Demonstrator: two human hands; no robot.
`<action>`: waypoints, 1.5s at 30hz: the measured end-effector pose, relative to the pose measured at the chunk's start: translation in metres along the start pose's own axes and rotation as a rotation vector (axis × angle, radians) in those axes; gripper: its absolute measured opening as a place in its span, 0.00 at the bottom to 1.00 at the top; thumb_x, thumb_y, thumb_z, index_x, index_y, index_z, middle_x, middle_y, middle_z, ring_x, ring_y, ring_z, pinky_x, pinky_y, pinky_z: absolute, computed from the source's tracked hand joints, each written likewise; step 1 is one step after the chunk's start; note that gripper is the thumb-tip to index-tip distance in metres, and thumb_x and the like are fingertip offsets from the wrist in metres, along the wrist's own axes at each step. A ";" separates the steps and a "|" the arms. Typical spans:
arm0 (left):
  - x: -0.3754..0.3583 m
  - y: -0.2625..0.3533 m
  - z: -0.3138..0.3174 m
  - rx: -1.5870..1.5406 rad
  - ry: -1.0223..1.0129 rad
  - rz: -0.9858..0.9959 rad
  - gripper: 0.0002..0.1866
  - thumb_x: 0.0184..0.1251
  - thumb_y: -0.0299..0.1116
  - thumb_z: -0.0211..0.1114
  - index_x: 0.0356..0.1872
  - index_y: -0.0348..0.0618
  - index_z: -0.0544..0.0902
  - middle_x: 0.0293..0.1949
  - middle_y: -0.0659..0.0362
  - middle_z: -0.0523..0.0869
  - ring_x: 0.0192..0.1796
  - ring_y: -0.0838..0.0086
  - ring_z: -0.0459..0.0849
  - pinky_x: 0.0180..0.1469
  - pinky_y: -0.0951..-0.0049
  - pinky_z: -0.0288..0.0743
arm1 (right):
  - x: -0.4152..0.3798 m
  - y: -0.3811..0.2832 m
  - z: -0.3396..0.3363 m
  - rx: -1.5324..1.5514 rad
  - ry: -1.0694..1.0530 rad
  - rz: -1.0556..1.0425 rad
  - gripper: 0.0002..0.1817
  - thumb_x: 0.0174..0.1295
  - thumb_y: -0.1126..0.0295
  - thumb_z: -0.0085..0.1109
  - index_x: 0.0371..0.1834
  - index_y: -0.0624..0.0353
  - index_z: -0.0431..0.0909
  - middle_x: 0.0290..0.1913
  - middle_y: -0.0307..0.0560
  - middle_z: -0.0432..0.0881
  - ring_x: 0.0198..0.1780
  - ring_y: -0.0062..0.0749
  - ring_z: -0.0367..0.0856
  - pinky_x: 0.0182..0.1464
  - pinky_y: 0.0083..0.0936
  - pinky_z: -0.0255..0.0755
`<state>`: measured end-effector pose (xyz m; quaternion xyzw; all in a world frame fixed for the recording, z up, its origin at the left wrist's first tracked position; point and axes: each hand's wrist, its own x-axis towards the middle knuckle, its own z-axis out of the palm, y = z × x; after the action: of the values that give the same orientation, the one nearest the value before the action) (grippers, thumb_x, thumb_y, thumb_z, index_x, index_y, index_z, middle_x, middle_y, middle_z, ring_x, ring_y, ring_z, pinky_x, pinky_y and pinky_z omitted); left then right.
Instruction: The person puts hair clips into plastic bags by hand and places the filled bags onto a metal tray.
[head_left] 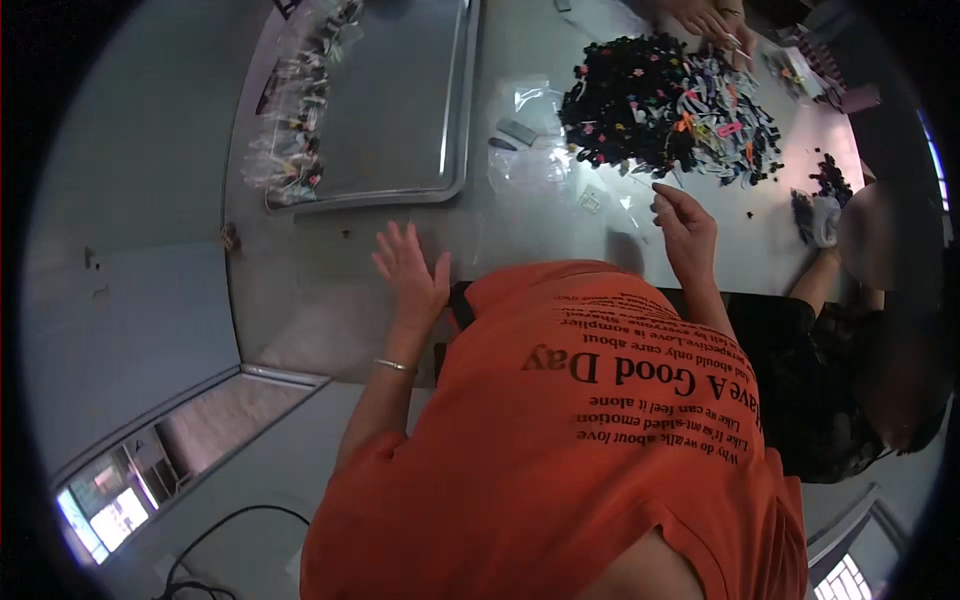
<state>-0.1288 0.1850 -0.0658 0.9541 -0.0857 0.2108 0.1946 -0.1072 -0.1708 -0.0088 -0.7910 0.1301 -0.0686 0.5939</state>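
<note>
My left hand [408, 265] rests palm down over the table's near edge with its fingers spread, holding nothing, just below the corner of a metal tray [455, 120]. A bracelet circles that wrist. On the other side, my right hand [686, 228] has thumb and forefinger pinched together. Whatever they hold, if anything, is too small to make out. Just beyond it lies a large pile of small black pieces [625, 110] with coloured bits, mixed at its right with white, orange and pink pieces [730, 130].
Small filled clear bags [300, 125] line the tray's left side. Clear plastic packaging [525, 160] and a small grey object [516, 130] lie left of the pile. Another person's hands [715, 22] work at its far side. At right sits a person in dark clothing [800, 390], near a small black heap [830, 178].
</note>
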 end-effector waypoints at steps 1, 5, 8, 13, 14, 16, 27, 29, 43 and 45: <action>-0.014 -0.009 0.008 0.094 -0.162 -0.032 0.30 0.58 0.39 0.62 0.61 0.37 0.68 0.66 0.44 0.63 0.69 0.48 0.58 0.68 0.42 0.44 | -0.004 0.005 0.000 0.018 -0.024 0.049 0.13 0.63 0.71 0.56 0.49 0.62 0.80 0.34 0.39 0.82 0.32 0.17 0.76 0.35 0.15 0.70; -0.011 -0.013 0.033 0.207 -0.258 0.010 0.32 0.59 0.43 0.59 0.62 0.37 0.67 0.65 0.41 0.63 0.70 0.47 0.57 0.68 0.40 0.42 | -0.012 0.019 0.012 0.027 -0.124 0.151 0.12 0.62 0.72 0.56 0.48 0.61 0.80 0.33 0.38 0.82 0.32 0.17 0.76 0.35 0.14 0.70; -0.008 -0.012 0.037 0.176 -0.229 0.032 0.32 0.59 0.43 0.60 0.62 0.36 0.67 0.64 0.41 0.64 0.68 0.48 0.59 0.68 0.41 0.45 | -0.007 0.011 0.021 0.055 -0.189 0.121 0.12 0.62 0.72 0.56 0.47 0.60 0.81 0.35 0.39 0.83 0.32 0.16 0.76 0.36 0.14 0.71; 0.007 0.003 0.042 0.077 -0.270 0.272 0.26 0.60 0.38 0.61 0.57 0.35 0.71 0.61 0.43 0.69 0.65 0.51 0.66 0.67 0.49 0.54 | 0.008 -0.003 0.024 0.087 -0.239 0.118 0.12 0.62 0.71 0.58 0.47 0.60 0.81 0.34 0.38 0.82 0.31 0.15 0.75 0.34 0.13 0.69; 0.010 0.004 0.050 0.019 -0.274 0.356 0.23 0.62 0.36 0.60 0.56 0.35 0.73 0.60 0.44 0.71 0.64 0.53 0.67 0.67 0.52 0.57 | 0.013 0.000 0.023 0.197 -0.267 0.181 0.12 0.61 0.71 0.58 0.47 0.60 0.81 0.34 0.38 0.82 0.31 0.15 0.74 0.34 0.14 0.69; 0.025 0.014 0.045 0.012 -0.246 0.392 0.17 0.62 0.34 0.60 0.49 0.35 0.77 0.57 0.46 0.74 0.61 0.55 0.72 0.64 0.57 0.63 | 0.017 -0.002 0.023 0.351 -0.269 0.320 0.12 0.61 0.70 0.60 0.47 0.61 0.80 0.36 0.40 0.83 0.30 0.16 0.72 0.33 0.14 0.67; 0.114 0.054 0.041 -0.194 -0.004 0.424 0.05 0.57 0.31 0.60 0.30 0.41 0.80 0.34 0.56 0.82 0.39 0.62 0.81 0.48 0.64 0.72 | 0.037 0.006 0.032 0.515 -0.271 0.377 0.14 0.59 0.78 0.57 0.49 0.61 0.78 0.42 0.42 0.82 0.38 0.21 0.78 0.40 0.18 0.71; 0.135 0.052 0.061 -0.214 -0.023 0.435 0.05 0.57 0.31 0.60 0.29 0.41 0.80 0.34 0.56 0.82 0.39 0.62 0.81 0.48 0.65 0.72 | 0.038 0.011 0.034 0.407 -0.361 0.258 0.15 0.57 0.79 0.57 0.49 0.60 0.79 0.44 0.41 0.82 0.40 0.21 0.78 0.43 0.18 0.72; 0.219 0.050 0.130 -0.166 -0.514 0.265 0.13 0.62 0.36 0.53 0.34 0.38 0.83 0.47 0.42 0.77 0.51 0.49 0.76 0.58 0.55 0.68 | 0.069 -0.034 0.037 0.226 -0.618 0.192 0.22 0.51 0.82 0.55 0.53 0.60 0.78 0.52 0.43 0.80 0.43 0.20 0.77 0.43 0.17 0.71; 0.235 0.041 0.155 -0.108 -0.600 0.346 0.15 0.62 0.36 0.52 0.35 0.37 0.82 0.49 0.41 0.76 0.53 0.49 0.75 0.58 0.55 0.67 | 0.067 0.006 0.051 0.134 -0.810 0.213 0.17 0.53 0.79 0.55 0.47 0.60 0.81 0.38 0.37 0.83 0.35 0.16 0.76 0.42 0.17 0.72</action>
<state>0.1286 0.0658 -0.0789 0.9332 -0.3105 -0.0539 0.1726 -0.0306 -0.1449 -0.0325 -0.6958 -0.0373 0.3011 0.6509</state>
